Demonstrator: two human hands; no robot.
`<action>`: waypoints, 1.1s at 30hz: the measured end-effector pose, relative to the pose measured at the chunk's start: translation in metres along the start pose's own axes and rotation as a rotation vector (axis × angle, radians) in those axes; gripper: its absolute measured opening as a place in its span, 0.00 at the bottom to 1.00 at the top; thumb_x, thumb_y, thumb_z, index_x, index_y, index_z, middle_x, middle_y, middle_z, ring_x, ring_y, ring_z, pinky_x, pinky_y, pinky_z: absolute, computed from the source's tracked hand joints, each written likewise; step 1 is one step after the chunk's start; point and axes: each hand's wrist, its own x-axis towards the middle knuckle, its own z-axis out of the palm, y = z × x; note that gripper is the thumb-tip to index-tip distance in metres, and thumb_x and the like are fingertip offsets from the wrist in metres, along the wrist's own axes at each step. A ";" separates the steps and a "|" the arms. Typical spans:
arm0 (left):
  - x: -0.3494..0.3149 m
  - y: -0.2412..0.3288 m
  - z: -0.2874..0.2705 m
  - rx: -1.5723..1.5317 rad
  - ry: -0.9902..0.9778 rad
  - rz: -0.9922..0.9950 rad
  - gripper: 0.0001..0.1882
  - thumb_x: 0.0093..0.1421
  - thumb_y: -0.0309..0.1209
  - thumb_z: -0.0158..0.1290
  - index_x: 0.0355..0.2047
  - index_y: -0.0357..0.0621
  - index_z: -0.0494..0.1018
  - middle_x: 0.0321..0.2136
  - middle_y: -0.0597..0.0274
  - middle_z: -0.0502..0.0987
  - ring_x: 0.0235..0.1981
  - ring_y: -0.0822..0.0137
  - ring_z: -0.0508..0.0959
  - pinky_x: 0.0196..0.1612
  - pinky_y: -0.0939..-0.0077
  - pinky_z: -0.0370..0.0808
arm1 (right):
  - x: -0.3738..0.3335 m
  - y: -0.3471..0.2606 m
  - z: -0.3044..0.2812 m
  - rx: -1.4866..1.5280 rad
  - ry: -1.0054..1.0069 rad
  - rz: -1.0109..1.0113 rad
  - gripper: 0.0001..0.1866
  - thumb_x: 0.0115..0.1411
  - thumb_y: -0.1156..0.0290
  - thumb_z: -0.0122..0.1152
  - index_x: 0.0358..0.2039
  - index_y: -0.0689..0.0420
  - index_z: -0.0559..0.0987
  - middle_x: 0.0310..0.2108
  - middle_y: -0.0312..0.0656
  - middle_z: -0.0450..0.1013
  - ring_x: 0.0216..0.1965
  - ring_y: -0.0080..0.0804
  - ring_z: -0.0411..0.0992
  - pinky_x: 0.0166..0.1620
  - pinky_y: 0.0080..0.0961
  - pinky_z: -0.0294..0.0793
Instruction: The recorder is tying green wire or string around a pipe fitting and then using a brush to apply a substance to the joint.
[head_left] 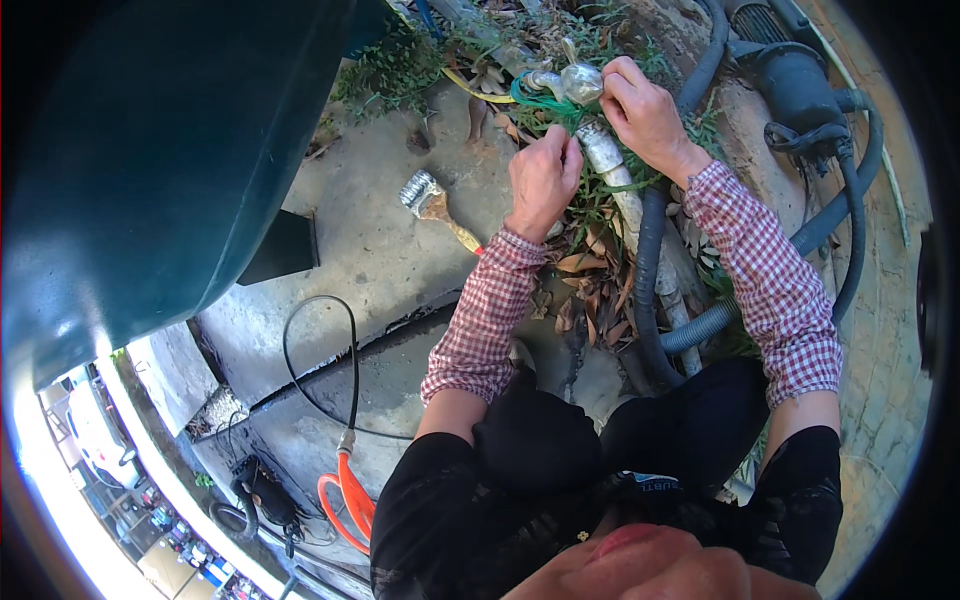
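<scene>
My left hand (543,182) is closed in a pinch at the lower end of some green string (543,97), which loops around a pipe joint. My right hand (645,118) is also closed, its fingertips against the right side of a silver-coated fitting (581,84). Whatever those fingertips hold is hidden. Below the fitting a white pipe (602,153) slopes down between leaves, splashed with silver. A flat paintbrush (434,206) lies on the concrete left of my left hand, its bristles caked in silver paint.
A big dark green tank (170,160) fills the left. Dark hoses (652,270) and a pump (797,92) stand at the right. Dry leaves (600,300) gather below the pipe. A black cable (290,330) and an orange hose (352,497) lie at lower left.
</scene>
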 end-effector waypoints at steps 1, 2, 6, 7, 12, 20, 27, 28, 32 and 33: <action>-0.001 -0.001 0.002 -0.019 -0.006 0.000 0.10 0.53 0.29 0.49 0.20 0.40 0.62 0.14 0.51 0.67 0.17 0.51 0.70 0.20 0.60 0.65 | 0.000 0.002 0.000 0.004 0.001 -0.008 0.06 0.48 0.79 0.54 0.27 0.60 0.67 0.32 0.41 0.64 0.26 0.41 0.69 0.27 0.30 0.70; -0.001 0.001 0.000 -0.029 -0.012 -0.014 0.10 0.54 0.29 0.49 0.20 0.40 0.61 0.14 0.50 0.67 0.18 0.50 0.70 0.20 0.60 0.65 | 0.000 0.002 0.001 0.024 -0.016 0.039 0.06 0.48 0.78 0.54 0.27 0.61 0.68 0.32 0.41 0.65 0.27 0.41 0.69 0.28 0.32 0.69; -0.011 0.002 0.002 -0.178 -0.008 -0.108 0.09 0.55 0.29 0.50 0.23 0.39 0.64 0.15 0.50 0.68 0.18 0.51 0.71 0.20 0.63 0.65 | 0.014 0.011 -0.017 0.049 -0.276 0.120 0.06 0.48 0.75 0.55 0.28 0.62 0.71 0.29 0.43 0.66 0.31 0.41 0.69 0.32 0.33 0.69; -0.017 0.003 0.002 -0.258 -0.006 -0.137 0.08 0.55 0.31 0.50 0.28 0.39 0.66 0.14 0.52 0.67 0.17 0.55 0.70 0.20 0.66 0.64 | 0.020 0.022 -0.027 0.121 -0.367 0.217 0.10 0.50 0.72 0.55 0.33 0.62 0.74 0.30 0.41 0.69 0.32 0.36 0.70 0.34 0.30 0.69; -0.054 0.006 0.026 -0.715 0.087 -0.516 0.11 0.60 0.34 0.45 0.37 0.38 0.64 0.17 0.63 0.67 0.18 0.71 0.67 0.22 0.75 0.65 | 0.052 0.002 -0.017 0.190 -0.295 0.341 0.24 0.53 0.53 0.55 0.37 0.64 0.74 0.31 0.44 0.72 0.29 0.31 0.68 0.35 0.26 0.68; -0.130 -0.043 0.024 -0.353 0.433 -0.740 0.14 0.58 0.33 0.48 0.40 0.36 0.63 0.28 0.57 0.68 0.27 0.68 0.69 0.29 0.75 0.68 | 0.061 0.000 -0.002 0.037 -0.300 0.457 0.20 0.53 0.57 0.53 0.21 0.65 0.71 0.18 0.50 0.69 0.24 0.44 0.70 0.30 0.37 0.67; -0.127 -0.102 -0.002 0.131 0.410 -0.935 0.24 0.48 0.38 0.58 0.38 0.34 0.62 0.34 0.45 0.66 0.36 0.50 0.68 0.40 0.62 0.66 | 0.060 -0.016 -0.005 0.313 -0.285 0.697 0.19 0.56 0.58 0.51 0.22 0.65 0.70 0.15 0.42 0.68 0.12 0.28 0.69 0.18 0.24 0.68; -0.123 -0.104 -0.003 0.133 0.406 -0.934 0.24 0.48 0.38 0.58 0.38 0.34 0.62 0.34 0.45 0.66 0.36 0.50 0.68 0.40 0.62 0.66 | 0.059 -0.017 -0.007 0.324 -0.325 0.699 0.20 0.57 0.57 0.50 0.24 0.65 0.71 0.15 0.42 0.69 0.12 0.27 0.70 0.18 0.23 0.68; -0.120 -0.111 -0.003 0.151 0.465 -0.949 0.24 0.45 0.38 0.59 0.36 0.36 0.63 0.33 0.46 0.68 0.38 0.50 0.69 0.41 0.63 0.66 | 0.059 -0.010 -0.012 0.466 -0.321 0.779 0.22 0.57 0.55 0.50 0.27 0.65 0.73 0.16 0.40 0.68 0.12 0.26 0.69 0.18 0.21 0.68; -0.120 -0.113 -0.004 0.133 0.456 -0.947 0.24 0.45 0.37 0.60 0.35 0.36 0.62 0.33 0.45 0.68 0.38 0.50 0.68 0.41 0.63 0.66 | 0.058 -0.008 -0.015 0.549 -0.328 0.814 0.22 0.56 0.54 0.51 0.28 0.66 0.73 0.16 0.40 0.69 0.13 0.25 0.69 0.18 0.20 0.68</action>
